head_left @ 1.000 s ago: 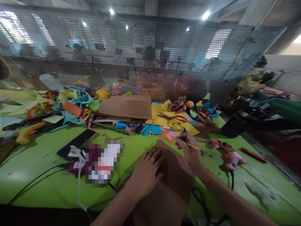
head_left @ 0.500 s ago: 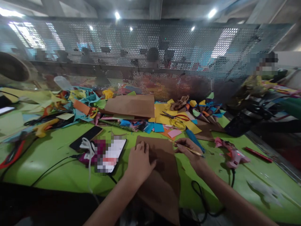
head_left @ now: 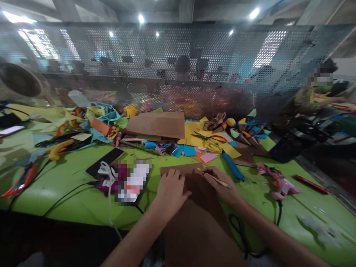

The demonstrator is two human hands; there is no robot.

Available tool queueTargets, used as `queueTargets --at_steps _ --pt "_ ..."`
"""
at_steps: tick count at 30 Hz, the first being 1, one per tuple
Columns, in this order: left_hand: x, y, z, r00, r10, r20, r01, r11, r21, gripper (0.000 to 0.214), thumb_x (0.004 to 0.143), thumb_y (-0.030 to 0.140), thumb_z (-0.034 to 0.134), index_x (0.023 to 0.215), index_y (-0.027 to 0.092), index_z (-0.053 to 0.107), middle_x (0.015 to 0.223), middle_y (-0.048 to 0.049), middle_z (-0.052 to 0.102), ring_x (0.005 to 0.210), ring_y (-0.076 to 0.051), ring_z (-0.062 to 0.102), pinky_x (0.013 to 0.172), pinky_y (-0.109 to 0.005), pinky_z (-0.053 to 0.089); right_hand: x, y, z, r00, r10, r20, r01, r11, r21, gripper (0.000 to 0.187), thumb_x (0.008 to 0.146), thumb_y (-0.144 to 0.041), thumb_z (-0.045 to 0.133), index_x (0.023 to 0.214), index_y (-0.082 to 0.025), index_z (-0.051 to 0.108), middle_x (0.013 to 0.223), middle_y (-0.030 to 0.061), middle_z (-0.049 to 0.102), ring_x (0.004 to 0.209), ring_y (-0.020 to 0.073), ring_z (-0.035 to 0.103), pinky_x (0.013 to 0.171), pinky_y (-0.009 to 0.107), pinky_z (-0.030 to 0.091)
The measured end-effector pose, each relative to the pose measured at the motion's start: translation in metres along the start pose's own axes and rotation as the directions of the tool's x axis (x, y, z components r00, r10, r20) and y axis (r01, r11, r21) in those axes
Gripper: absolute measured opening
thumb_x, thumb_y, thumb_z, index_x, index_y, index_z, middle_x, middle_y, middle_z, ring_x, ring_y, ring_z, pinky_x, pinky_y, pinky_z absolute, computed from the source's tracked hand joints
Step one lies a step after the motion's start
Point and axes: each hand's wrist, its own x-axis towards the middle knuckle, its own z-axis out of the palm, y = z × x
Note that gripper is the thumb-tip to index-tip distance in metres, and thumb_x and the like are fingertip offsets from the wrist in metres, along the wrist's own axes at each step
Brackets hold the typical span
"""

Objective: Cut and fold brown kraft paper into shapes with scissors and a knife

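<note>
A brown paper sheet (head_left: 200,222) lies on the green table (head_left: 63,193) in front of me. My left hand (head_left: 170,193) rests flat on its upper left part, fingers stretched out. My right hand (head_left: 222,185) is closed around a thin yellow pencil (head_left: 215,179), whose tip sits near the sheet's top edge. A blue rolled paper piece (head_left: 233,167) lies just right of that hand.
A phone with a white cable (head_left: 122,180) sits left of the sheet, a pink glue gun (head_left: 279,181) and a red pen (head_left: 307,183) to the right. Scissors (head_left: 210,138), a brown bag (head_left: 155,125) and several coloured paper scraps crowd the back. A perforated metal screen (head_left: 178,66) stands behind.
The brown sheet has slid toward me and now reaches the near table edge. Both hands stayed on it, the right hand shifting slightly left with the pencil.
</note>
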Motion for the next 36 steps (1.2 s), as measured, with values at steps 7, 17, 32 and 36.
queueTargets --at_steps 7,17,32,36 --pt "-0.004 0.003 0.047 0.988 0.131 -0.085 -0.14 0.983 -0.121 0.061 0.091 0.055 0.048 0.145 0.028 0.038 0.156 -0.0097 0.033 0.143 -0.03 0.028 0.114 -0.053 0.026 0.017 0.0 0.014 0.989 0.068 -0.134 -0.041 0.98 0.196 0.017 0.087 -0.037 0.056 0.092 -0.022 0.064 0.088 0.0035 0.068 0.075 0.02 0.065 0.069 0.031 0.052" --pt "-0.006 0.003 0.052 0.989 0.114 -0.094 -0.127 0.981 -0.149 0.062 0.093 0.057 0.037 0.148 0.028 0.034 0.157 -0.0089 0.031 0.144 -0.03 0.025 0.115 -0.055 0.024 0.025 0.008 0.028 0.988 0.06 -0.141 -0.032 0.98 0.197 0.016 0.087 -0.034 0.058 0.094 -0.022 0.065 0.091 0.0036 0.07 0.074 0.0181 0.065 0.068 0.03 0.052" --pt "-0.005 0.003 0.053 0.99 0.113 -0.08 -0.125 0.979 -0.159 0.062 0.093 0.056 0.038 0.148 0.028 0.034 0.157 -0.0083 0.031 0.144 -0.031 0.025 0.115 -0.056 0.024 0.022 0.002 0.026 0.99 -0.03 -0.136 0.026 0.999 -0.029 0.014 0.09 -0.029 0.052 0.088 -0.024 0.064 0.087 0.0035 0.07 0.082 0.0215 0.065 0.073 0.034 0.048" --pt "-0.005 0.003 0.053 0.991 0.114 -0.077 -0.124 0.98 -0.155 0.061 0.093 0.057 0.037 0.147 0.028 0.036 0.157 -0.0078 0.03 0.144 -0.03 0.025 0.115 -0.055 0.024 0.021 0.003 0.025 0.986 -0.034 -0.164 0.019 0.996 -0.088 0.012 0.09 -0.029 0.051 0.086 -0.024 0.062 0.085 0.0034 0.068 0.08 0.0213 0.063 0.071 0.033 0.046"
